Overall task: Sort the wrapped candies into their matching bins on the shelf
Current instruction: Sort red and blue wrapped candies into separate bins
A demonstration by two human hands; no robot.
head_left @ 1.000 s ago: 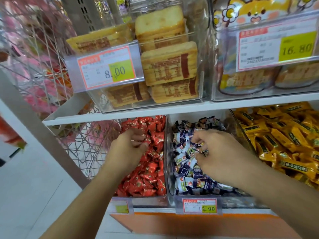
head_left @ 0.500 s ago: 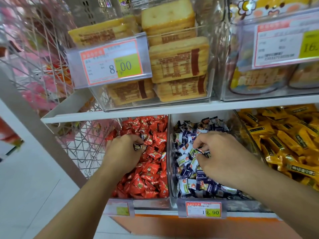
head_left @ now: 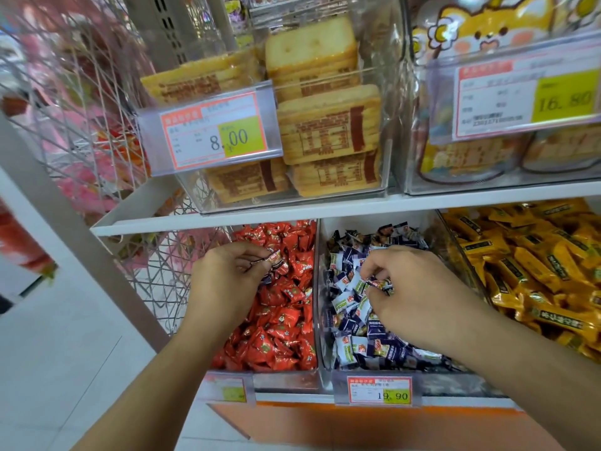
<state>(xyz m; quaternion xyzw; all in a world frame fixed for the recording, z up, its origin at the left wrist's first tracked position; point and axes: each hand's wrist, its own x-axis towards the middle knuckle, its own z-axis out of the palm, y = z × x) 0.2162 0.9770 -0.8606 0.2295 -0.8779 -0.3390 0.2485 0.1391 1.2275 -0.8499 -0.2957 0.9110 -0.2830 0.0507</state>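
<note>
On the lower shelf a clear bin of red wrapped candies (head_left: 279,320) stands left of a clear bin of navy-and-white wrapped candies (head_left: 348,307). My left hand (head_left: 224,281) hovers over the red bin and pinches a wrapped candy (head_left: 274,258) between thumb and fingers, with a dark wrapper showing under the fingers. My right hand (head_left: 419,294) is down in the navy bin, its curled fingers pinching small wrapped candies (head_left: 379,284).
A bin of yellow wrapped bars (head_left: 536,271) sits at the right. The upper shelf (head_left: 292,213) carries clear boxes of packed biscuits (head_left: 328,125) with price tags. A wire basket (head_left: 162,271) stands left of the bins; white floor lies below left.
My left hand has lifted slightly and now shows a candy pinched at its fingertips. My right hand stays in the navy bin, still working among the candies. The view has shifted a little.
</note>
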